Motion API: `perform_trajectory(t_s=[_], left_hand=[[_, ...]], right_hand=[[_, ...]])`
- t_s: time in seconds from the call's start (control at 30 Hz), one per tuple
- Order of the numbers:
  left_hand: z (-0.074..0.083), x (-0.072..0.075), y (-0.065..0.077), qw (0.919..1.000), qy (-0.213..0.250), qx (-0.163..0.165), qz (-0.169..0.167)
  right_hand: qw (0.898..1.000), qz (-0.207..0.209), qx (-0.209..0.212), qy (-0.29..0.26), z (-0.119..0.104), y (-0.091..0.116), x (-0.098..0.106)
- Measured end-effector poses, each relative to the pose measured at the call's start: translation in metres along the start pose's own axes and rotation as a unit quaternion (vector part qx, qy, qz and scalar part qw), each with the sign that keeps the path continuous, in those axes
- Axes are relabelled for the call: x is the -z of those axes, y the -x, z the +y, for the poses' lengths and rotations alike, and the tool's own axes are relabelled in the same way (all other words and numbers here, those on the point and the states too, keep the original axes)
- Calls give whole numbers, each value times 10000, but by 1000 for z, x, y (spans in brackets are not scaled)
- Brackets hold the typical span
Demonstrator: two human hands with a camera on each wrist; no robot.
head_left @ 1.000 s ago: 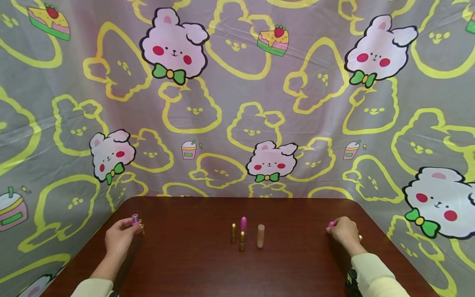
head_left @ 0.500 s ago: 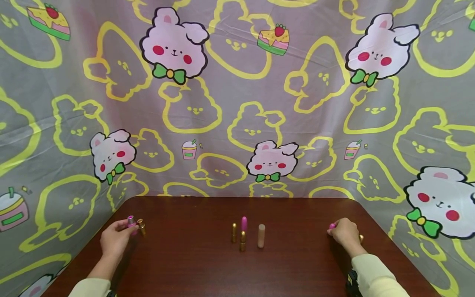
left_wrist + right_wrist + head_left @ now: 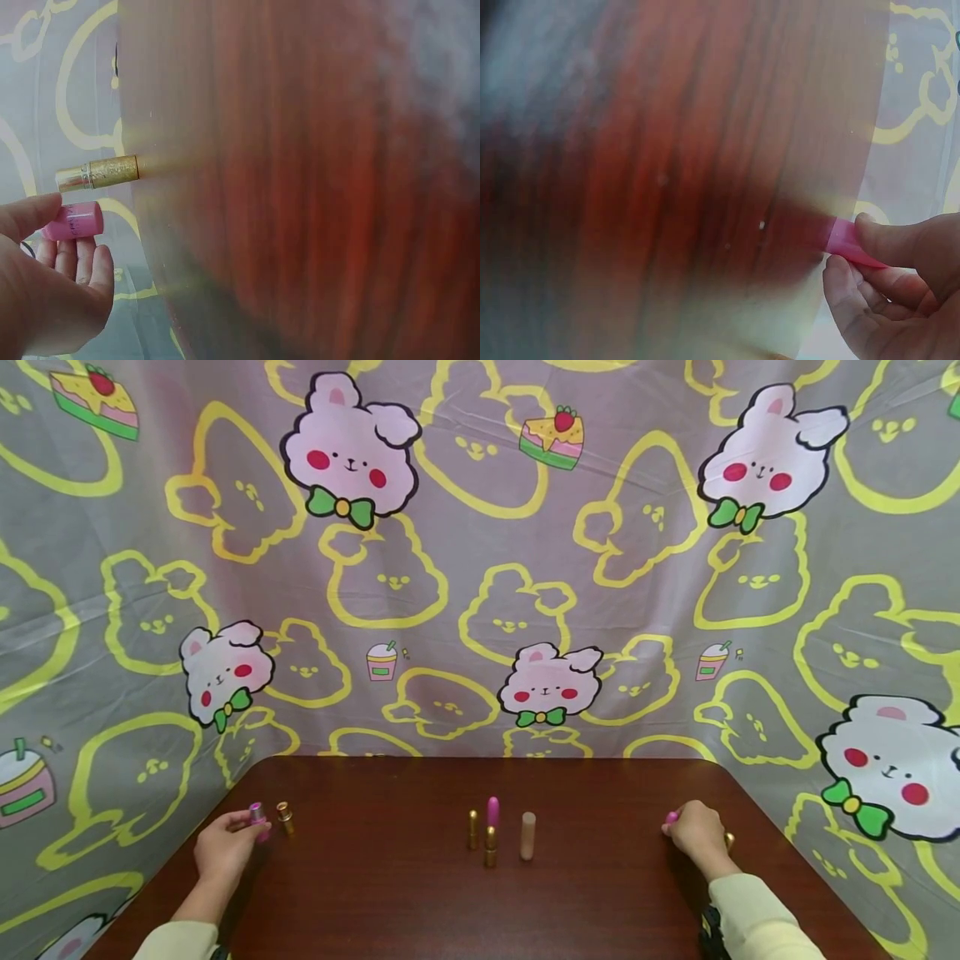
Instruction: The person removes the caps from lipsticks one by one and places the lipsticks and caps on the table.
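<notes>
At the table's left side my left hand (image 3: pixel 222 852) pinches a pink lipstick tube (image 3: pixel 257 814) with a silvery upper part. Just right of it, a gold lipstick tube (image 3: pixel 284 817) stands upright on the table, apart from the hand. In the left wrist view the pink tube (image 3: pixel 82 220) sits between thumb and fingers, next to the gold tube (image 3: pixel 112 172). On the right side, my right hand (image 3: pixel 699 828) pinches a pink, smooth lipstick piece (image 3: pixel 671 817). That piece (image 3: pixel 844 241) is partly covered by the thumb and fingers in the right wrist view.
Mid-table stand two gold lipstick-shaped pieces (image 3: pixel 472 830) (image 3: pixel 490 848), a pink one (image 3: pixel 492 812) and a beige cylinder (image 3: pixel 527 837). A small gold item (image 3: pixel 729 841) shows behind the right hand. Patterned cloth (image 3: pixel 450 568) hangs around the dark brown table (image 3: pixel 390 893).
My left hand has moved left and slightly nearer with the pink lipstick tube, leaving the gold tube standing in plain sight. The right hand has barely moved.
</notes>
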State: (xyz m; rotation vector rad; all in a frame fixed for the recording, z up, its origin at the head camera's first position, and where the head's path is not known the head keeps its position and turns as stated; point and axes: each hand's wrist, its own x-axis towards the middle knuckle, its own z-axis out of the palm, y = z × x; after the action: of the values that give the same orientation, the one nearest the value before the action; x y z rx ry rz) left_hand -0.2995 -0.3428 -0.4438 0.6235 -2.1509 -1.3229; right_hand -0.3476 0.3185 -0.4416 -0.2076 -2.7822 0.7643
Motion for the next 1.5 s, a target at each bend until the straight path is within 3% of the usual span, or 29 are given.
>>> perform_trajectory(t_s=[0.37,0.8,1.5], left_hand=[[-2,4,-7,9943,-844,-228,-614],[-5,5,-11,9887,-1063,-195,-1035],[-4,7,-11,9857,-1319,-392,-977]], right_hand=[[10000,-71,-11,-31,-1,2,0],[9999,-83,78,-40,-1,3,0],[10000,-44,-56,52,-6,3,5]])
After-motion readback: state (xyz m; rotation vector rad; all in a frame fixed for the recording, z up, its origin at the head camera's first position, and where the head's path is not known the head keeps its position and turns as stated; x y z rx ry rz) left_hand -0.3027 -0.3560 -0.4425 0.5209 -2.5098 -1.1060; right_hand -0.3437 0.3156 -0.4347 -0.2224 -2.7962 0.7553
